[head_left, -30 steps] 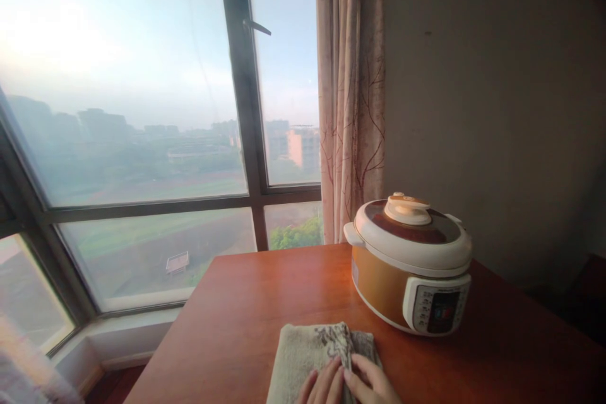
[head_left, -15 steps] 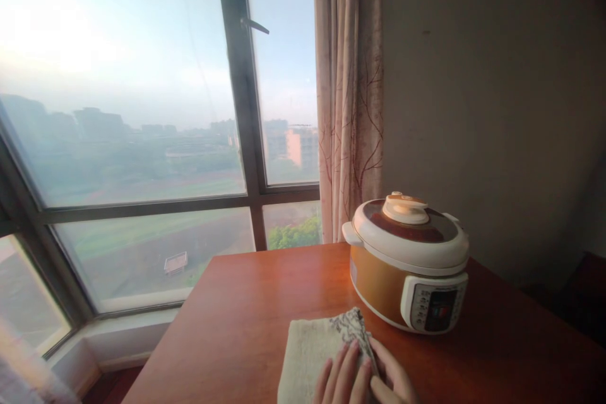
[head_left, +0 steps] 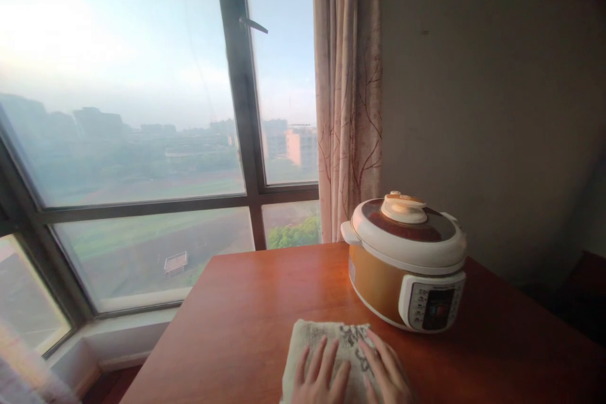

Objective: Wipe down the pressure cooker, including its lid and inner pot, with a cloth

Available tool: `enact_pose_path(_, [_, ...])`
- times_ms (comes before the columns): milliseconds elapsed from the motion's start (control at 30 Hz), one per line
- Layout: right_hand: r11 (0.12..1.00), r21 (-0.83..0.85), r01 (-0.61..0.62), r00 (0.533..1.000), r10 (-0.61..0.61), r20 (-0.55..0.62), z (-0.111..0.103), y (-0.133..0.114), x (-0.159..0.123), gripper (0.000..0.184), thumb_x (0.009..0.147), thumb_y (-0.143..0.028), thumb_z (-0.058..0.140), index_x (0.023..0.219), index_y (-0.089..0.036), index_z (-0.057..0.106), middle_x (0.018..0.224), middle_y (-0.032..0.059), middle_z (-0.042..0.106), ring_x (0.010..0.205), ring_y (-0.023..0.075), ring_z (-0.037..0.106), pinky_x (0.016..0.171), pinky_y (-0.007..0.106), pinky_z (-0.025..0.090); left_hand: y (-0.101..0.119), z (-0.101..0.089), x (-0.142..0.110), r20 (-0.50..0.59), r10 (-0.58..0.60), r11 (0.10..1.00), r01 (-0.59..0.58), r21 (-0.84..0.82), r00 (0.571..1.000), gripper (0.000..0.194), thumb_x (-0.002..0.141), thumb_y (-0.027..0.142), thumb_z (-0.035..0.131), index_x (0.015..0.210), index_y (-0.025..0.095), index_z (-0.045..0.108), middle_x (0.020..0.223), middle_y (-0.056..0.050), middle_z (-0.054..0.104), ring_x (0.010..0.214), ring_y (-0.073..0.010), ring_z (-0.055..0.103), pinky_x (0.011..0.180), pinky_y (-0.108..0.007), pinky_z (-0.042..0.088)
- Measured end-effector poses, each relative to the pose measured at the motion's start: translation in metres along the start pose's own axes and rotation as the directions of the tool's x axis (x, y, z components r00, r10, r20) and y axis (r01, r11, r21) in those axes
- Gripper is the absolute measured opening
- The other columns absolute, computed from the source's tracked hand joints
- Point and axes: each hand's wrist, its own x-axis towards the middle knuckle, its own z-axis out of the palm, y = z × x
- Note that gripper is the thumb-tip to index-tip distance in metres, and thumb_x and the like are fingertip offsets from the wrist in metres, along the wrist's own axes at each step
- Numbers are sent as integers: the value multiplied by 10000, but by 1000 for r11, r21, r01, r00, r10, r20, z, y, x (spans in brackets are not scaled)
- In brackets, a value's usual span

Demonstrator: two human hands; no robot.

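A folded, pale cloth towel (head_left: 353, 336) with a dark floral pattern at its right end lies on the reddish-brown table near the bottom of the view. My left hand (head_left: 322, 375) rests flat on its middle, fingers spread and pointing away from me. On the patterned right edge lies my right hand (head_left: 386, 366), its fingers stretched out and slightly apart. Both wrists are cut off by the lower frame edge. Beyond the right hand stands an electric pressure cooker (head_left: 383, 287), white and gold with its lid on, touching neither hand.
The wooden table (head_left: 222, 315) ends at a far edge below a large window (head_left: 142, 139) with a dark frame. A patterned curtain (head_left: 348, 88) hangs behind the cooker, and a grey wall (head_left: 483, 107) fills the right side.
My left hand has shifted left and spread its fingers on the towel. The right hand has come from the side onto the towel's edge, and the raised patterned corner now lies flat.
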Motion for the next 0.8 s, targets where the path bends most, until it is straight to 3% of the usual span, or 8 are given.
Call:
enact_pose_path(100, [996, -76, 35, 996, -29, 90, 18, -12, 4, 538, 816, -213, 624, 1352, -248, 661, 1474, 93, 535, 1371, 387, 488, 1126, 466, 459, -22, -11, 1, 119, 39, 995, -50, 88, 992, 510, 834, 737, 542, 1101, 349, 736, 1150, -40, 777, 1046, -241, 693, 1080, -349, 332])
enact_pose_path(167, [997, -70, 32, 991, -22, 130, 23, -18, 8, 567, 806, -214, 656, 1371, -254, 641, 1499, 82, 494, 1392, 394, 451, 1139, 476, 443, -30, -18, -4, 188, 54, 987, -81, 139, 981, 572, 826, 739, 550, 1201, 338, 712, 1187, -61, 763, 1091, -246, 672, 1077, -349, 323])
enact_pose_path(367, [1000, -3, 23, 980, -22, 196, 11, -33, 21, 582, 860, -269, 645, 1437, -262, 568, 1562, 64, 393, 1446, 378, 362, 1179, 479, 382, -39, -27, -17, 247, 115, 965, -168, 203, 962, 601, 843, 651, 588, 1328, 301, 648, 1285, -72, 722, 1147, -237, 651, 958, -340, 407])
enact_pose_path(467, [999, -12, 43, 979, -39, 202, 10, -35, 21, 587, 871, -264, 633, 1452, -260, 550, 1566, 68, 386, 1448, 370, 360, 1175, 470, 388, -32, -23, -22, 247, -7, 978, -45, 203, 969, 592, 812, 633, 635, 1307, 309, 658, 1316, -82, 705, 1171, -255, 642, 984, -373, 402])
enact_pose_path(567, [992, -72, 99, 983, -86, 164, 15, -30, 19, 587, 861, -246, 640, 1443, -259, 563, 1545, 70, 428, 1423, 362, 408, 1149, 452, 430, -21, -17, -28, 291, -161, 974, 105, 199, 943, 584, 769, 590, 704, 1284, 317, 671, 1356, -92, 679, 1217, -277, 620, 1042, -406, 387])
enact_pose_path(800, [907, -305, 290, 949, -313, -29, 33, -16, 15, 599, 829, -235, 664, 1424, -233, 590, 1481, 92, 527, 1297, 346, 577, 1007, 385, 571, -14, -15, -37, 357, -256, 962, 202, 183, 898, 543, 802, 522, 687, 1311, 333, 663, 1391, -71, 655, 1263, -280, 591, 1084, -410, 377])
